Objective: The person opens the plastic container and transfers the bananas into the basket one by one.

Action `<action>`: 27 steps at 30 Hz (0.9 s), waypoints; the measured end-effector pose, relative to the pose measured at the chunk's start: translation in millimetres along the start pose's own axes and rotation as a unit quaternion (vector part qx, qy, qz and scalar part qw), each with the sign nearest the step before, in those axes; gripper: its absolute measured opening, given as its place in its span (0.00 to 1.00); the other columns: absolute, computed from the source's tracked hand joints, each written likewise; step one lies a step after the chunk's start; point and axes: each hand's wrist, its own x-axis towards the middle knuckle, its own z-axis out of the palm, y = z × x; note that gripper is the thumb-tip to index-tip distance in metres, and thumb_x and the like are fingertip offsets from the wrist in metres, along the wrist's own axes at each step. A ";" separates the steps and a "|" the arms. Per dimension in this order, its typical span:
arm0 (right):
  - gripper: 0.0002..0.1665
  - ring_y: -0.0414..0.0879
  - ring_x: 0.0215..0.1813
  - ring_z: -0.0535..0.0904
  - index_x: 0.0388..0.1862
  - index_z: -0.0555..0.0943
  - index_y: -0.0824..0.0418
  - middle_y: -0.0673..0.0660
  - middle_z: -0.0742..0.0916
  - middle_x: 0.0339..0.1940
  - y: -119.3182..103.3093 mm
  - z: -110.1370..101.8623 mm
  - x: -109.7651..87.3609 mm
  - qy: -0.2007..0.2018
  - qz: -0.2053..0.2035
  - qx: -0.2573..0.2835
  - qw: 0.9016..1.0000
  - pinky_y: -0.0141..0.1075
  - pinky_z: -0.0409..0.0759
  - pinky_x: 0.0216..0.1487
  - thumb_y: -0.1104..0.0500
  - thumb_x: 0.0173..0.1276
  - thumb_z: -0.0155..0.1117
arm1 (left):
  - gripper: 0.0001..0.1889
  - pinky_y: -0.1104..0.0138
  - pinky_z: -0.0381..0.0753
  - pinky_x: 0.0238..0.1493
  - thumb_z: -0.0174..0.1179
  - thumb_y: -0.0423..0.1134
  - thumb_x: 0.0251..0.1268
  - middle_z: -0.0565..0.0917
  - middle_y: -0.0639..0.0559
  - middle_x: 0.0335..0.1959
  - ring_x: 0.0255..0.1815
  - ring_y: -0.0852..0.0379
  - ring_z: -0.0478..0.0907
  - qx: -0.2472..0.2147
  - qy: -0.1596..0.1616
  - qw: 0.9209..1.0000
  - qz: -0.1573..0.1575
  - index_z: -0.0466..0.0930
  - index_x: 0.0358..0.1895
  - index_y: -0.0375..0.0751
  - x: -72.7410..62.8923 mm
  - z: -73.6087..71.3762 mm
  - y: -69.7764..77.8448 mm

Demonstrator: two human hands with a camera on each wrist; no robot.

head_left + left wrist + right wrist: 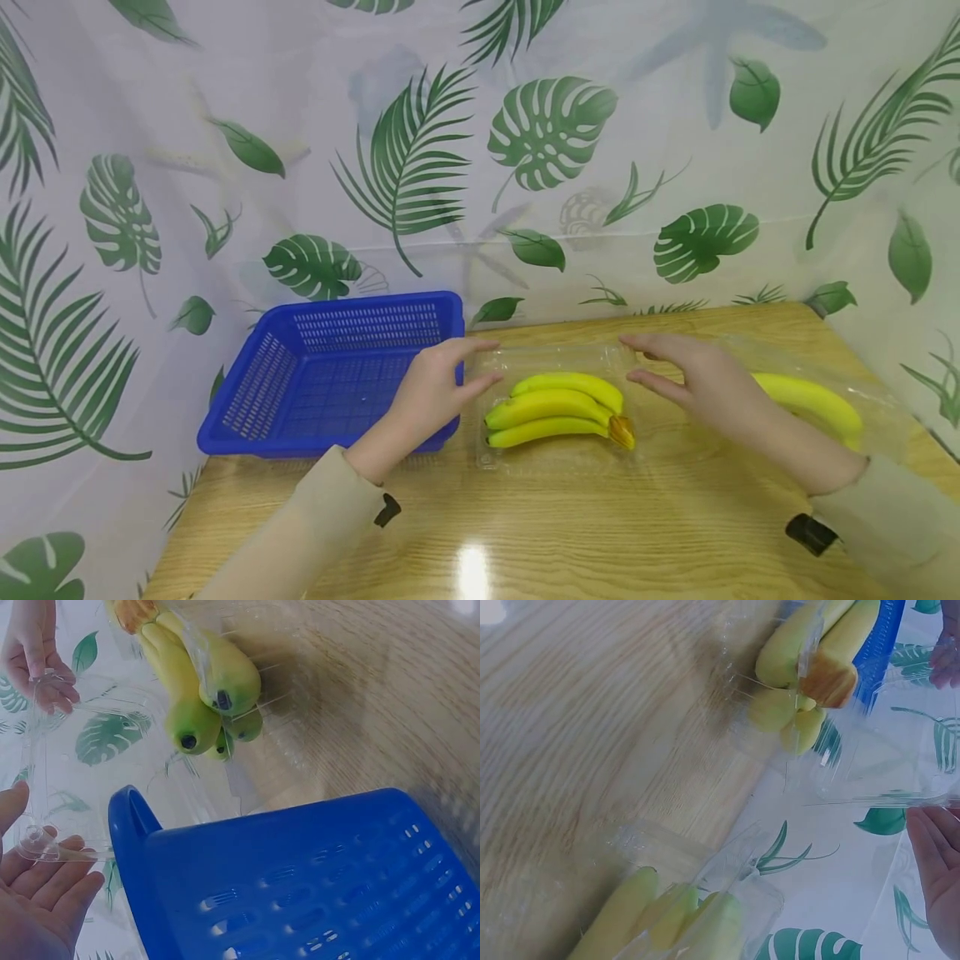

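A clear plastic clamshell box [489,460] stands on the table, its lid [142,769] raised. Inside lies a bunch of yellow bananas [558,408] with green-black tips and a brown stem. My left hand [429,382] holds one corner of the lid, the thumb on the near side and the fingers behind the clear plastic. At the lid's opposite corner my right hand [705,379] grips the edge between thumb and fingers; its thumb is hidden in the right wrist view. Both hands stand to either side of the bananas, not touching them.
A blue plastic basket [217,437] with slotted walls stands at the left, close beside the box. More bananas [664,911] lie in another clear package [769,907] at the right, partly behind my right forearm. Leaf-printed cloth [450,292] hangs behind the wooden table [570,533].
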 end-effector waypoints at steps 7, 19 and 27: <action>0.27 0.62 0.54 0.91 0.68 0.83 0.64 0.65 0.90 0.61 2.5 0.7 1.7 0.001 0.031 0.032 0.999 0.59 0.89 0.54 0.62 0.71 0.74 | 0.21 0.51 0.85 0.69 0.71 0.41 0.72 0.89 0.46 0.62 0.67 0.46 0.84 -0.028 -0.001 1.000 -0.013 0.85 0.65 0.42 4.7 -1.6 -2.3; 0.24 0.65 0.60 0.88 0.72 0.80 0.62 0.65 0.88 0.65 2.2 -1.7 8.8 -0.018 0.105 0.097 0.990 0.61 0.88 0.57 0.56 0.82 0.63 | 0.19 0.50 0.84 0.70 0.70 0.40 0.73 0.88 0.46 0.63 0.66 0.44 0.85 -0.148 -0.005 0.985 -0.091 0.86 0.64 0.45 15.5 -7.2 -6.5; 0.22 0.61 0.59 0.89 0.70 0.82 0.62 0.65 0.88 0.65 6.8 -1.3 15.7 -0.006 0.139 0.149 0.979 0.35 0.91 0.55 0.55 0.83 0.62 | 0.19 0.54 0.86 0.68 0.69 0.38 0.73 0.88 0.42 0.63 0.65 0.44 0.85 -0.205 0.002 0.973 -0.106 0.85 0.64 0.39 25.0 -6.9 -13.6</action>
